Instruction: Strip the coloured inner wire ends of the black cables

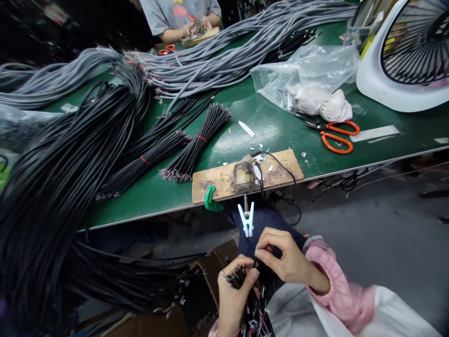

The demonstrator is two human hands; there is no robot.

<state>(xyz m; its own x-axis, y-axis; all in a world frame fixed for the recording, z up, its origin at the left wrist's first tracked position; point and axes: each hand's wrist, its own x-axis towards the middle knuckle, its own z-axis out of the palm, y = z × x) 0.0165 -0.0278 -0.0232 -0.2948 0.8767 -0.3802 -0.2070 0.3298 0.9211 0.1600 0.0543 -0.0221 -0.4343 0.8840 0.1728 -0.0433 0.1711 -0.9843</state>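
Note:
My left hand (234,292) is closed around a bunch of thin black cables (242,281) with stripped coloured ends, held low in front of me below the table edge. My right hand (284,257), in a pink sleeve, pinches at the cable tips just beside the left thumb. Above both hands a white clip (247,220) hangs under a wooden board (245,177) clamped to the table edge by a green clamp (210,199). A brownish lump (242,177) sits on the board with a black wire leading off it.
Large bundles of black cables (70,154) and grey cables (217,61) cover the green table (280,131). Orange scissors (333,135), a plastic bag (308,75) and a white fan (403,56) lie to the right. Another person's hands (196,28) work at the far side. A cardboard box (210,271) stands below.

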